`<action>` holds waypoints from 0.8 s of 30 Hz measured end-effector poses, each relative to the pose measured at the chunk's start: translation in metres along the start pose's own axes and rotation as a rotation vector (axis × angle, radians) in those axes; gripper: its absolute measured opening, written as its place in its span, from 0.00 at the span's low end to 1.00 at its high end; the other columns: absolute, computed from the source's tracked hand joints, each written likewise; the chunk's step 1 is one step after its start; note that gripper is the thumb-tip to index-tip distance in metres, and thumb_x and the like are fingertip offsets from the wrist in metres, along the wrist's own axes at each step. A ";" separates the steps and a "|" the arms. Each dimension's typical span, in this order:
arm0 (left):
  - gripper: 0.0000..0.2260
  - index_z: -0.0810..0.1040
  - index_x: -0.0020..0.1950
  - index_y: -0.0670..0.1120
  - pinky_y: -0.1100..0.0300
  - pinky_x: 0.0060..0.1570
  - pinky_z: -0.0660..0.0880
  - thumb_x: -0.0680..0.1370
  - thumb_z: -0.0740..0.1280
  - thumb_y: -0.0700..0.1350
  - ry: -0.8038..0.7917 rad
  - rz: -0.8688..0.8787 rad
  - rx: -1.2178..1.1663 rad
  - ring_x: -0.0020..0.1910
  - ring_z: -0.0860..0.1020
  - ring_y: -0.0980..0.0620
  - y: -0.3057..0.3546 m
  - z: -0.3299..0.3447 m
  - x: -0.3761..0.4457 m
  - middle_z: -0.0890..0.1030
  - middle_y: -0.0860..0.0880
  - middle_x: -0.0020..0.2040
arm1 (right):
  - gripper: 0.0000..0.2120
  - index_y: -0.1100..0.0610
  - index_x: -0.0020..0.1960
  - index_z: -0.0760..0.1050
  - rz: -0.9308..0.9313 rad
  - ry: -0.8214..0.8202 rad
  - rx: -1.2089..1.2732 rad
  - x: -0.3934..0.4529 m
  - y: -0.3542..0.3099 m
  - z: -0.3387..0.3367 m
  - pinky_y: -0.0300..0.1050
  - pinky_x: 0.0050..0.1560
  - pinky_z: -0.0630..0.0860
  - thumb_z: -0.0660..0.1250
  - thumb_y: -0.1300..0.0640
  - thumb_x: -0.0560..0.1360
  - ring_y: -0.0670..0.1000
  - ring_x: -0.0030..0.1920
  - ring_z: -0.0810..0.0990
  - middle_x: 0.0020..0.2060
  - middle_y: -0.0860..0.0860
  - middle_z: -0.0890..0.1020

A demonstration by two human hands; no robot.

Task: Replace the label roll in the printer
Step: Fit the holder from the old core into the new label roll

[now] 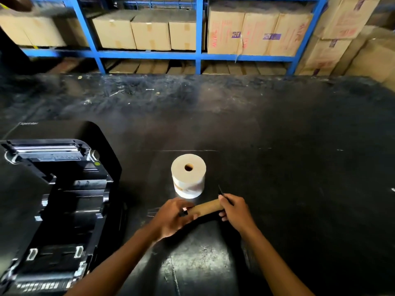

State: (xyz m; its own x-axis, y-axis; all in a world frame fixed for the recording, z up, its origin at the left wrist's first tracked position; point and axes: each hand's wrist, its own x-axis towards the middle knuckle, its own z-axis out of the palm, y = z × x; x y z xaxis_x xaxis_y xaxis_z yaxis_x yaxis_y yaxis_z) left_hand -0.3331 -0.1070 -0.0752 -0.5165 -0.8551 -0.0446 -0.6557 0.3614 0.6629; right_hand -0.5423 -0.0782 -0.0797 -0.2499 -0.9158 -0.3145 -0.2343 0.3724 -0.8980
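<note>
Black, scuffed work surface, wide and dully reflective, carrying all items listed. Left portion: black plastic label printer, lid raised toward the far side, interior bay exposed with its rollers and white-tipped guides; no roll visible inside. Centre: full white label roll with a small brown core hole, standing on end, apart from the printer and just beyond the hands. Near centre, just above the surface: brown cardboard tube, bare of labels, lying roughly horizontal, its right end slightly farther from the viewer. Left hand: fingers curled round the tube's left end, where a small black part shows at the tube mouth; its exact form cannot be told through blur. Right hand: closed around the tube's right end, with a thin black piece projecting up and away from between the fingers. Both forearms enter from the lower edge. Background, beyond the surface: blue metal shelving rack stocked with brown cardboard cartons, some bearing red and purple print; further cartons stacked at far right.
</note>
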 end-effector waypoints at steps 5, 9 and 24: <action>0.18 0.83 0.53 0.52 0.55 0.48 0.78 0.70 0.68 0.61 -0.025 -0.039 0.023 0.46 0.79 0.57 -0.018 -0.013 -0.005 0.81 0.55 0.45 | 0.09 0.61 0.49 0.79 0.069 0.103 0.029 0.014 0.012 -0.037 0.42 0.29 0.73 0.61 0.58 0.79 0.49 0.30 0.75 0.33 0.54 0.77; 0.28 0.83 0.56 0.51 0.55 0.48 0.76 0.69 0.60 0.69 -0.019 -0.018 0.142 0.48 0.77 0.55 -0.038 -0.013 -0.017 0.82 0.54 0.47 | 0.10 0.63 0.52 0.79 0.117 0.201 0.074 0.017 0.024 -0.069 0.39 0.26 0.73 0.61 0.59 0.79 0.49 0.29 0.75 0.35 0.55 0.77; 0.23 0.82 0.55 0.48 0.54 0.49 0.70 0.71 0.61 0.61 0.144 0.137 0.276 0.54 0.72 0.54 -0.064 0.018 -0.032 0.82 0.50 0.53 | 0.14 0.58 0.44 0.80 -0.045 0.096 -0.486 -0.045 0.043 0.035 0.48 0.43 0.75 0.64 0.47 0.73 0.56 0.44 0.81 0.42 0.54 0.83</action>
State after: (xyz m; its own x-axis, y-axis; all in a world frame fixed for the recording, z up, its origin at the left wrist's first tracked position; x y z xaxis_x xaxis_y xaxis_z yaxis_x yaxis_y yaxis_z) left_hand -0.2844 -0.0960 -0.1293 -0.5400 -0.8281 0.1502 -0.7201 0.5470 0.4268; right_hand -0.5080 -0.0264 -0.1146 -0.3097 -0.9231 -0.2279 -0.6518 0.3806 -0.6560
